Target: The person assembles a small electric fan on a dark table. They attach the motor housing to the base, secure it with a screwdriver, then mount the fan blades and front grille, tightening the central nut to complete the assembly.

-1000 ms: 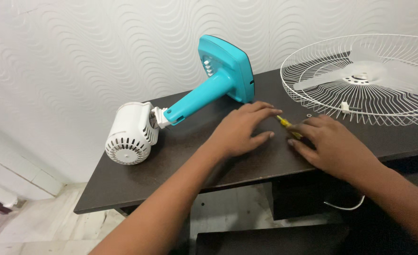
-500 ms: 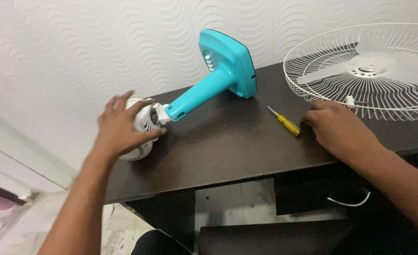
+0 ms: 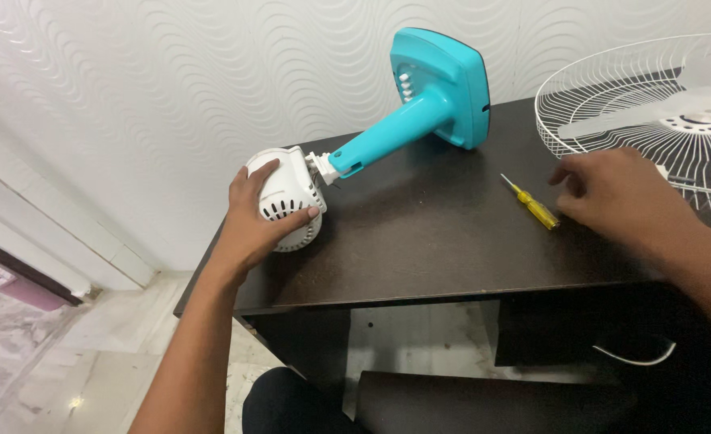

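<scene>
Fan parts lie scattered over the dark table (image 3: 420, 257): the white motor housing (image 3: 284, 197) sits near the left edge, joined by a teal neck (image 3: 387, 138) to a teal base (image 3: 452, 84) that leans against the patterned wall. That whole piece runs on a long slant, low at the motor on the left and rising to the base at the back right. The left hand (image 3: 252, 221) is cupped over the motor's rounded end, fingers wrapped across the top and the thumb pressed on the vented side, so it grips the low end of that slanted line. A yellow screwdriver (image 3: 532, 205) lies flat on the table well to the right of the motor, its thin tip pointing to the back left and its handle towards the right hand (image 3: 620, 193). The right hand is far nearer to it, resting palm down just beside the handle, fingers loosely curled and a little apart, holding nothing that I can make out. Behind that hand a white wire guard (image 3: 612, 104) with a blade inside rests on the table's right end. The left forearm reaches up from below, wrist bent slightly inward.
</scene>
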